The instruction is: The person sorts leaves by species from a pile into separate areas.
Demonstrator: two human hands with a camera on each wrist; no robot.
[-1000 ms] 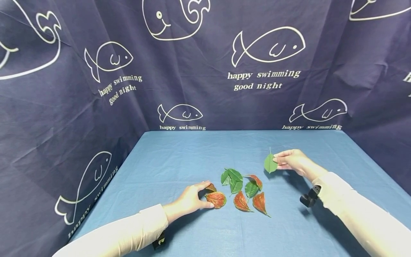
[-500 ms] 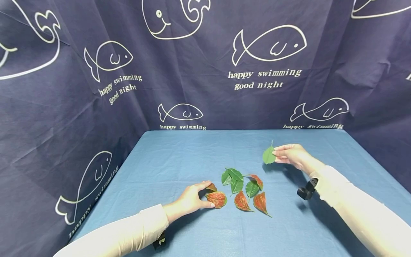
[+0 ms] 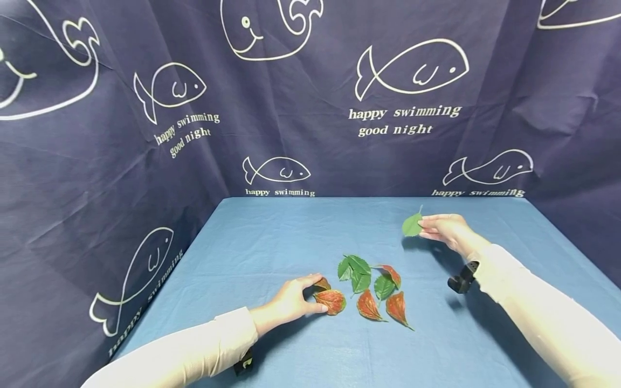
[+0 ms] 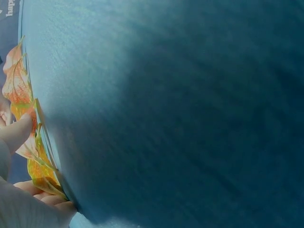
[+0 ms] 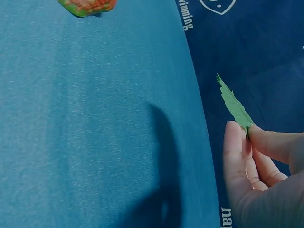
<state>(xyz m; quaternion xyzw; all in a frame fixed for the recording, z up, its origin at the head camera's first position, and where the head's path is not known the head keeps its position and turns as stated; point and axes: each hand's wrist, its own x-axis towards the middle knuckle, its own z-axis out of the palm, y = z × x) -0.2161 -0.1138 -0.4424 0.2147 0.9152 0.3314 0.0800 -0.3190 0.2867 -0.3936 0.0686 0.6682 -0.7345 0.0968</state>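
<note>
Thumb and fingers of my right hand (image 3: 448,229) pinch a single green leaf (image 3: 412,225) above the back right of the table; its stem points up and its shadow falls below. The right wrist view shows this leaf (image 5: 235,104) nearly edge-on at the fingertips. Lower left, my left hand (image 3: 293,299) rests with thumb and forefinger spread apart. Its thumb touches a red-orange leaf (image 3: 332,302), and its forefinger is at a brownish leaf (image 3: 322,284). In the left wrist view, the thumb overlaps an orange leaf (image 4: 18,88) and the fingers lie by a yellow-orange leaf (image 4: 42,166).
Right of my left hand lies a cluster of green leaves (image 3: 360,272). Beside it are another green leaf (image 3: 384,286) and several red leaves (image 3: 396,307). The blue cloth (image 3: 291,231) covers the table up to the dark fish-print curtain (image 3: 330,161).
My right hand has moved farther back over the table with the green leaf, which has tilted. My left hand stays at the red leaves. The head view has shifted slightly.
</note>
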